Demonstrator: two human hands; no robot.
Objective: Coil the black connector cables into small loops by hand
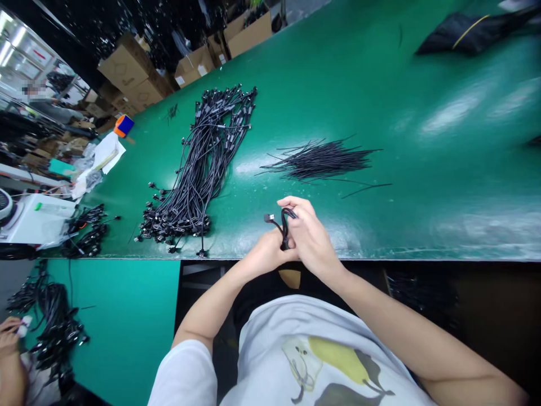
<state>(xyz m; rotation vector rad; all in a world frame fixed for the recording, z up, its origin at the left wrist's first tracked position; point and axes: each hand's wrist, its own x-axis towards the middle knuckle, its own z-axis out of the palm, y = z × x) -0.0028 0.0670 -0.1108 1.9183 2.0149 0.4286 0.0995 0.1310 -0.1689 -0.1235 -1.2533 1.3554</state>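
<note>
A short black cable (pixel 284 221), bent into a loop, is held between my two hands just above the front edge of the green table. Its plug with a metal tip sticks out on the left, over my left hand (pixel 273 250), whose fingers close round the lower part of the loop. My right hand (pixel 310 234) grips the loop from the right, thumb and fingers curled about it. Beyond my hands lies a pile of thin black ties (pixel 327 160). To the left is a large heap of black cables (pixel 207 152) with plugs at both ends.
The green table (pixel 401 214) carries a tape roll (pixel 123 126), papers (pixel 107 151) and a white device (pixel 38 217) at left, and a black bag (pixel 469 34) at far right. Cardboard boxes (pixel 131 73) stand behind. At lower left, another person's hand (pixel 10 335) is beside more cables (pixel 57 321).
</note>
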